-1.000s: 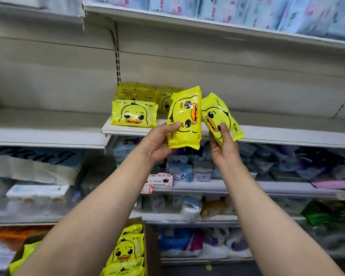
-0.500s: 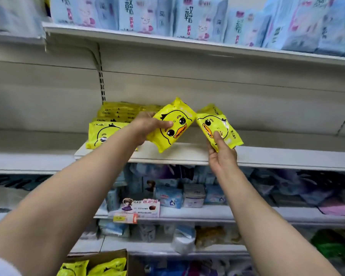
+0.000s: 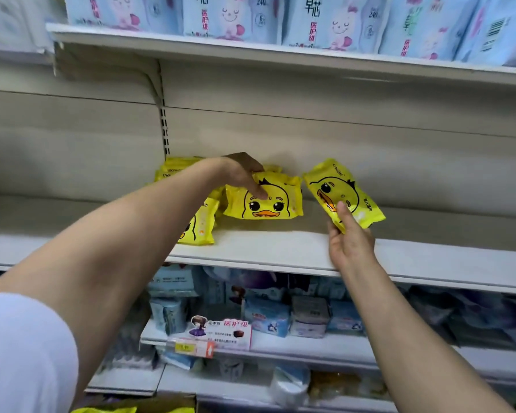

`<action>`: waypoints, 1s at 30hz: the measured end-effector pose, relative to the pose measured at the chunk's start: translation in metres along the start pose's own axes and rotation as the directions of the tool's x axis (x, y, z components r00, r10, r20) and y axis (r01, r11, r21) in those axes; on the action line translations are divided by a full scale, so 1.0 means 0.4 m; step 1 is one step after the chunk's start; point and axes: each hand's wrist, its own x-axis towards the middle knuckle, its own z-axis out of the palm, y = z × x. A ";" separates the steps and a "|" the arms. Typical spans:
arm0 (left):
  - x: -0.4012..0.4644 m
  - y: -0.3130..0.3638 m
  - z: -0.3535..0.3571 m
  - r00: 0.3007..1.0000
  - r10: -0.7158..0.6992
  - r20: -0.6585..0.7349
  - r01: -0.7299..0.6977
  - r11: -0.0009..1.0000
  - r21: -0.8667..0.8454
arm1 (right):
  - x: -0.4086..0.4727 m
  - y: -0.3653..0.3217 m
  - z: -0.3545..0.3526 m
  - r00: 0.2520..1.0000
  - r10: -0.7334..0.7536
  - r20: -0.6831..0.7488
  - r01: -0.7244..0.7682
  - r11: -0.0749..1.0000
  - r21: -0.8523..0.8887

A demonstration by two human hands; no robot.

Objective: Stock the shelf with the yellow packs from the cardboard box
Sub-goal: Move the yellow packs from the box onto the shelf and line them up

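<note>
Yellow soft plastic duck-face pack (image 3: 264, 198), frame centre, pinched in left hand (image 3: 245, 174), wants setting flat on white metal shelf (image 3: 280, 248) beside stocked packs (image 3: 198, 225); right hand (image 3: 350, 242) grips second tilted pack (image 3: 343, 195), next alongside.

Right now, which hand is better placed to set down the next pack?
Left. The left hand already has its pack over the shelf beside the stocked ones; the right hand's pack is tilted.
</note>
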 end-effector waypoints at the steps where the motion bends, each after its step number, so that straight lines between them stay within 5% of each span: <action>1: 0.007 -0.001 0.000 1.000 0.014 0.011 -0.015 0.999 0.048 | 0.007 0.009 0.003 1.000 0.004 0.008 -0.004 1.000 -0.006; 7: 0.055 -0.030 0.009 0.999 0.037 0.026 -0.042 0.968 0.246 | 0.029 0.053 0.032 0.999 0.022 0.038 -0.019 0.998 -0.054; 19: 0.108 -0.056 0.030 0.996 0.087 0.008 -0.087 0.971 0.222 | 0.053 0.097 0.063 0.999 0.029 -0.039 -0.019 0.972 0.236; 30: 0.115 -0.071 0.020 0.999 0.014 0.050 -0.029 0.943 0.330 | 0.052 0.102 0.057 0.999 0.036 -0.037 -0.028 0.982 0.186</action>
